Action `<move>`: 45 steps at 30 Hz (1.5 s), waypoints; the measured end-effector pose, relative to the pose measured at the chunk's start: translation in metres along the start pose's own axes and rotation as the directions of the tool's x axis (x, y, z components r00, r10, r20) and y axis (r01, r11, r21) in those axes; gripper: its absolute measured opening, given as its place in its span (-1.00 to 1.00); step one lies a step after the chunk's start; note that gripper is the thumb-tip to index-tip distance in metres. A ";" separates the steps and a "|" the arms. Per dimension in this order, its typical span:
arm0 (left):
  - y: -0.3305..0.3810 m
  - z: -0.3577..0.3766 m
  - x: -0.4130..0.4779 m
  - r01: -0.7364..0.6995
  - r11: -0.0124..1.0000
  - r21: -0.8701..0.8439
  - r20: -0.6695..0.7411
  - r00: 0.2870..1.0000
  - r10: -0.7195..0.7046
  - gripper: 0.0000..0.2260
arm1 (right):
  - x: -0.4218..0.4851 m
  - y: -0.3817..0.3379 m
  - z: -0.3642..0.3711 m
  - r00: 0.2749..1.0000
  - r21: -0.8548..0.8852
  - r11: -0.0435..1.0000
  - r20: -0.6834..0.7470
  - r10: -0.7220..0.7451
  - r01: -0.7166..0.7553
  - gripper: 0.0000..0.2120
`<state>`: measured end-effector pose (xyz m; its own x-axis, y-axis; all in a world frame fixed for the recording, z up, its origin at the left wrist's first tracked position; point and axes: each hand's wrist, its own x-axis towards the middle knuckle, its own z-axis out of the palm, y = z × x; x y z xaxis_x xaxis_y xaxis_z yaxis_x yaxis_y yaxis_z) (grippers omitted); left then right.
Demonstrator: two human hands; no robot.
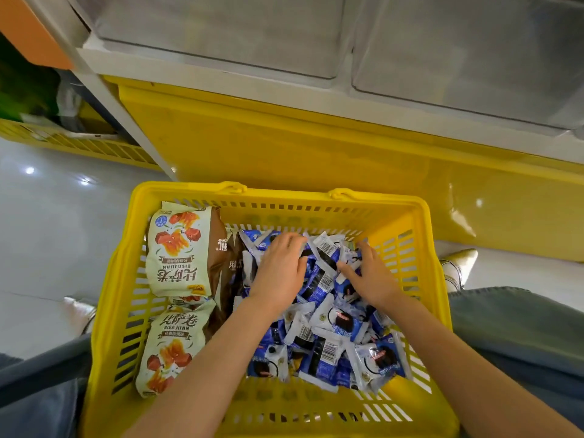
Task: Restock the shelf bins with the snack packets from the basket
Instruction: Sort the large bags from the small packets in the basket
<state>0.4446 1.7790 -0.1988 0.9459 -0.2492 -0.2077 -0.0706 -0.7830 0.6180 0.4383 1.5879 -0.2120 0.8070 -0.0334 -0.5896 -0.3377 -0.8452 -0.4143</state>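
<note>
Plainly the step in hand is the gathering: both hands are down in the basket (278, 197), and nothing has gone up to the bins yet.

Counting from the left, two cream packets (177, 251) lie against the left wall, one far and one near, with a sliver of a third showing between them. Beside them stand brown packets (221, 257), edge-on; I make out at least two, and more may be hidden. The right part of the basket holds a loose heap of small blue packets (328, 336), far too many and too overlapped to count, certainly dozens.

The left hand (279, 270) lies palm down on the far part of that heap, fingers fairly straight and pressing on the wrappers. The right hand (369, 276) is just beside it, a few packets between the two, thumb out toward the left hand. Its fingertips are sunk among the packets, so I cannot tell whether it has hold of any.

Above and beyond the basket are two clear bins (221, 30), side by side on the shelf.

The next move, I judge, calls for bringing the hands together to trap a bunch between them, then lifting it high and forward over a bin's front lip. The slick wrappers may slip out from a loose scoop.
</note>
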 end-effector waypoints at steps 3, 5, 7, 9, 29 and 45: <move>0.007 0.006 0.027 -0.077 0.997 0.020 0.165 0.984 0.073 -0.64 | 0.009 0.001 -0.001 0.994 -0.017 0.998 0.097 0.055 -0.053 -0.22; 0.010 0.013 0.045 -0.100 0.993 0.068 0.297 0.952 0.076 -0.60 | 0.008 0.002 -0.001 0.986 -0.035 0.998 0.154 0.057 -0.053 -0.21; 0.011 0.020 0.059 -0.122 0.980 0.156 0.417 0.908 0.047 -0.56 | 0.005 0.005 0.001 0.978 -0.015 0.999 0.205 0.045 -0.043 -0.08; 0.008 0.027 0.067 -0.160 0.955 0.249 0.485 0.874 0.020 -0.52 | 0.001 0.009 0.000 0.967 0.082 0.996 0.253 0.022 -0.044 0.02; 0.009 -0.007 0.002 -0.059 0.952 -0.301 0.142 0.984 0.106 -0.93 | -0.047 -0.017 -0.015 0.974 0.170 0.959 -0.034 -0.225 0.227 -0.69; -0.021 -0.023 -0.043 -0.184 0.982 -0.051 0.205 0.960 0.190 -0.79 | -0.036 -0.021 -0.005 0.984 0.053 0.987 -0.098 -0.149 0.155 -0.52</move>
<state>0.4123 1.8187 -0.1854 0.8300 -0.5050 -0.2369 -0.2268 -0.6936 0.6838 0.4192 1.6043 -0.1782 0.8919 0.0408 -0.4503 -0.2339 -0.8106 -0.5368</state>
